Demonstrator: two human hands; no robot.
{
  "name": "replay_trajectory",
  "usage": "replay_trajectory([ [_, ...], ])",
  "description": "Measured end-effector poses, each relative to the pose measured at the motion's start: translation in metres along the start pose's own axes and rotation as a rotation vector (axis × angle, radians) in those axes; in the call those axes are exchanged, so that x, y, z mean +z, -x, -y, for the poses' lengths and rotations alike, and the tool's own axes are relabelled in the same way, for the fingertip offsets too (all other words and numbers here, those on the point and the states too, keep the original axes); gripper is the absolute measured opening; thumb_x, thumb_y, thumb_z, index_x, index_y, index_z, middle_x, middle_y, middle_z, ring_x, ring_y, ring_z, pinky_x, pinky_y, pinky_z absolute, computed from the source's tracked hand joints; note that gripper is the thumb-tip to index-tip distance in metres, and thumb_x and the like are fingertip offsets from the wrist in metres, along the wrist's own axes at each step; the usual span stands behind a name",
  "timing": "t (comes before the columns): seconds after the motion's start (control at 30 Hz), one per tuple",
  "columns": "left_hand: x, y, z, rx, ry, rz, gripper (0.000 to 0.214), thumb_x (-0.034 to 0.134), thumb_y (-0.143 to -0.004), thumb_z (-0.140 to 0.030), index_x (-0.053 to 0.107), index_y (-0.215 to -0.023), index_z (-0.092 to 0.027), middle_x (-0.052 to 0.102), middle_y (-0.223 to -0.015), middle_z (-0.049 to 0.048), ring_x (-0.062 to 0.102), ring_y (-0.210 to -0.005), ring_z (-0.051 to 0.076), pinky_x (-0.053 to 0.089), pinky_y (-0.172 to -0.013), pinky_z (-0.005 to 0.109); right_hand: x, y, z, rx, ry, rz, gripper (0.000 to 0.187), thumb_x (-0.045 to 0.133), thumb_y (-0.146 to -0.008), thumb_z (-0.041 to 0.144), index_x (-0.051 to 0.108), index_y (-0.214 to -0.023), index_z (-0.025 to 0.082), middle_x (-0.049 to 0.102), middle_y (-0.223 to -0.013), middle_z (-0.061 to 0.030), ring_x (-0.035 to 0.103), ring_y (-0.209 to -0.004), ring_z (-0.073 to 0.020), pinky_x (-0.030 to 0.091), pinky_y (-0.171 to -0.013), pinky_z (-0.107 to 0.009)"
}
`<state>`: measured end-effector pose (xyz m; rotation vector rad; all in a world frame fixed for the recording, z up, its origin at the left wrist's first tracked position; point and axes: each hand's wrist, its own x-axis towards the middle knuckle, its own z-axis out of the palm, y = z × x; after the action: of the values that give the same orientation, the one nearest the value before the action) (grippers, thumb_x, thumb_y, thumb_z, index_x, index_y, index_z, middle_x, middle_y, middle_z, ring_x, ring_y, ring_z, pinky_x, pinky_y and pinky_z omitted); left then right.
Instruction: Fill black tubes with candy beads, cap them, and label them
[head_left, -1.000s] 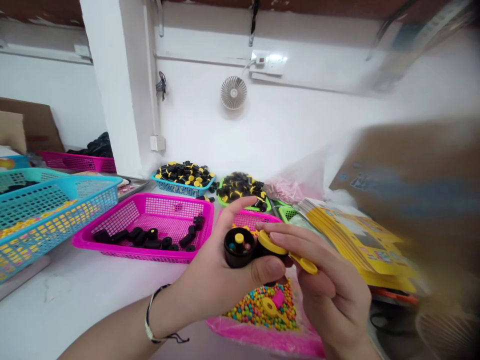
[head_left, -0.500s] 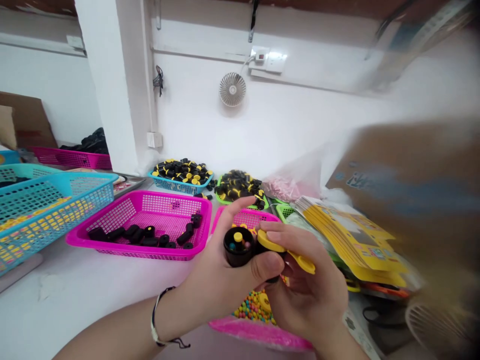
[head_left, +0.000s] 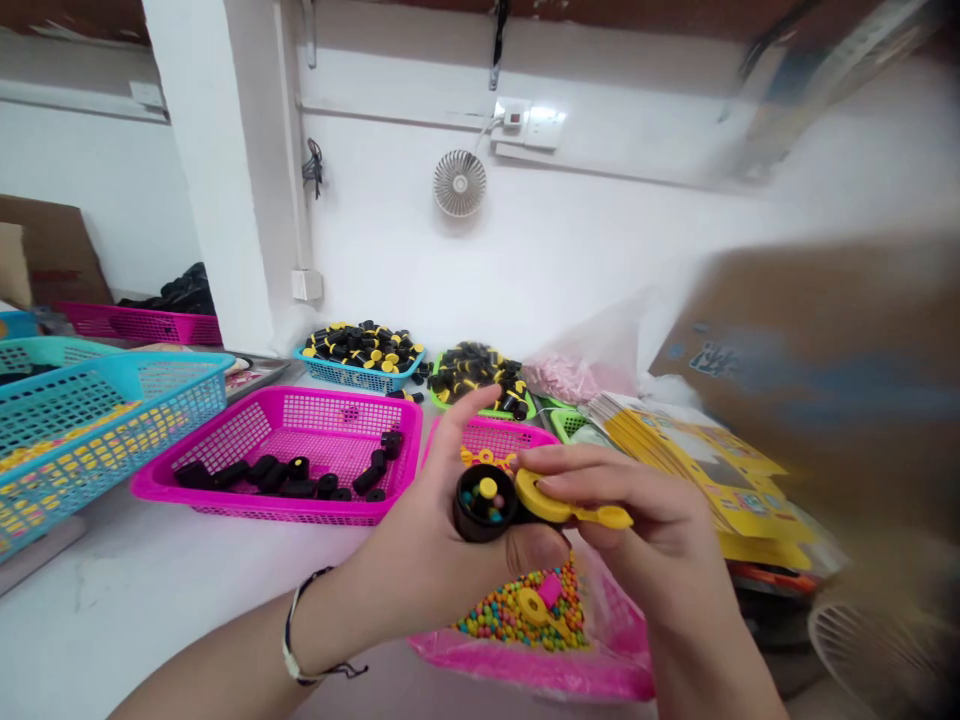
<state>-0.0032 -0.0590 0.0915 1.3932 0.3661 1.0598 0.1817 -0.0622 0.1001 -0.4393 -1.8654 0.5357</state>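
My left hand (head_left: 450,550) is closed round a small black cup (head_left: 484,510), its open mouth facing up. Inside show a yellow post and several coloured beads. Right beside the cup, my right hand (head_left: 637,530) pinches a round yellow cap (head_left: 540,497) with a narrow looped tab pointing right. Something black shows under the cap; how the two fit together is hidden by the fingers. Below both hands, a pink basket lined with clear plastic (head_left: 540,675) holds many coloured beads (head_left: 499,615), with a yellow ring-shaped scoop (head_left: 534,605) and a pink piece (head_left: 550,590) on them.
Left of my hands stands a magenta basket (head_left: 277,400) with several black cylinders. Behind are a blue basket (head_left: 352,372) and a green basket (head_left: 442,400) heaped with black-and-yellow pieces. Yellow printed cards (head_left: 675,440) and a cardboard box (head_left: 795,330) stand to the right.
My right hand has shifted right and flattened over the yellow cap, uncovering more of the bead basket. The black cup has moved slightly right in my left hand.
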Motion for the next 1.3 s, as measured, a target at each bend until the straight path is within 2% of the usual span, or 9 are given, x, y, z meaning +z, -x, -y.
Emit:
replay_trajectory([
  [0.17, -0.007, 0.001, -0.007, 0.048, -0.217, -0.107, 0.098, 0.082, -0.075, -0.019, 0.020, -0.149, -0.040, 0.062, -0.072, -0.0065, 0.061, -0.064, 0.014, 0.049, -0.061, 0.024, 0.009, -0.001, -0.013, 0.381, -0.364, -0.101, 0.038, 0.077, -0.081, 0.039, 0.068, -0.115, 0.027, 0.072, -0.111, -0.0057, 0.070, -0.100, -0.0166, 0.060, -0.080, -0.026],
  [0.33, -0.013, 0.005, -0.018, -0.058, -0.353, -0.094, 0.098, 0.076, -0.080, -0.018, 0.012, -0.151, -0.040, 0.068, -0.070, -0.0047, 0.070, -0.064, 0.021, 0.053, -0.059, 0.027, 0.021, -0.002, -0.022, 0.812, -0.904, 0.155, 0.040, 0.069, -0.084, 0.053, 0.065, -0.099, 0.016, 0.066, -0.069, 0.0005, 0.067, -0.061, -0.0098, 0.055, -0.052, -0.016],
  [0.5, -0.013, 0.007, -0.016, -0.085, -0.384, -0.025, 0.096, 0.073, -0.082, -0.021, 0.010, -0.152, -0.039, 0.072, -0.074, -0.0028, 0.072, -0.066, 0.022, 0.053, -0.058, 0.027, 0.027, -0.005, -0.019, 0.901, -1.119, 0.165, 0.024, 0.068, -0.086, 0.035, 0.069, -0.091, 0.011, 0.069, -0.065, -0.0017, 0.070, -0.057, -0.0097, 0.058, -0.057, -0.015],
  [0.67, -0.018, 0.003, -0.017, -0.082, -0.541, -0.008, 0.087, 0.073, -0.082, -0.033, 0.020, -0.151, -0.039, 0.073, -0.087, 0.0001, 0.072, -0.071, 0.022, 0.053, -0.061, 0.029, 0.030, -0.004, -0.019, 0.842, -1.183, 0.081, 0.027, 0.068, -0.084, 0.025, 0.069, -0.110, 0.018, 0.075, -0.084, -0.0022, 0.071, -0.060, -0.0091, 0.061, -0.066, -0.019],
  [0.87, -0.027, 0.010, -0.033, -0.122, -0.728, 0.086, 0.097, 0.076, -0.078, -0.045, 0.013, -0.151, -0.046, 0.074, -0.097, 0.0005, 0.072, -0.081, 0.026, 0.054, -0.068, 0.035, 0.036, 0.001, -0.014, 0.859, -1.146, 0.070, 0.028, 0.073, -0.083, 0.026, 0.072, -0.110, 0.019, 0.074, -0.088, -0.0036, 0.072, -0.063, -0.0124, 0.063, -0.065, -0.026],
  [1.0, -0.026, 0.017, -0.036, -0.177, -0.621, 0.209, 0.106, 0.077, -0.078, -0.039, 0.001, -0.152, -0.046, 0.074, -0.086, -0.0029, 0.072, -0.074, 0.023, 0.054, -0.066, 0.033, 0.040, 0.004, 0.000, 0.837, -1.139, 0.118, 0.019, 0.072, -0.083, 0.025, 0.074, -0.100, 0.018, 0.073, -0.086, -0.0047, 0.071, -0.062, -0.0139, 0.061, -0.067, -0.028],
  [1.1, -0.025, 0.017, -0.035, -0.172, -0.635, 0.143, 0.106, 0.076, -0.078, -0.041, 0.002, -0.153, -0.044, 0.073, -0.089, -0.0014, 0.071, -0.077, 0.024, 0.053, -0.066, 0.033, 0.039, 0.006, 0.005, 0.801, -1.039, 0.041, 0.016, 0.070, -0.086, 0.027, 0.074, -0.100, 0.021, 0.072, -0.084, -0.0019, 0.070, -0.064, -0.0102, 0.059, -0.067, -0.023],
  [1.2, -0.033, 0.013, -0.039, -0.110, -0.749, -0.009, 0.072, 0.070, -0.082, -0.041, 0.034, -0.145, -0.039, 0.071, -0.093, 0.0001, 0.068, -0.084, 0.024, 0.051, -0.072, 0.034, 0.031, 0.012, -0.001, 0.817, -0.646, -0.003, 0.020, 0.070, -0.087, 0.035, 0.072, -0.104, 0.024, 0.072, -0.090, -0.0009, 0.071, -0.078, -0.0108, 0.058, -0.076, -0.022],
  [1.3, -0.045, 0.011, -0.048, -0.079, -0.826, -0.040, 0.022, 0.069, -0.082, -0.041, 0.063, -0.096, -0.024, 0.067, -0.085, 0.0000, 0.062, -0.079, 0.020, 0.046, -0.068, 0.030, 0.020, 0.008, -0.020, 0.825, -0.032, 0.209, 0.032, 0.065, -0.088, 0.045, 0.071, -0.109, 0.023, 0.074, -0.100, -0.0055, 0.071, -0.086, -0.0172, 0.060, -0.077, -0.031],
])
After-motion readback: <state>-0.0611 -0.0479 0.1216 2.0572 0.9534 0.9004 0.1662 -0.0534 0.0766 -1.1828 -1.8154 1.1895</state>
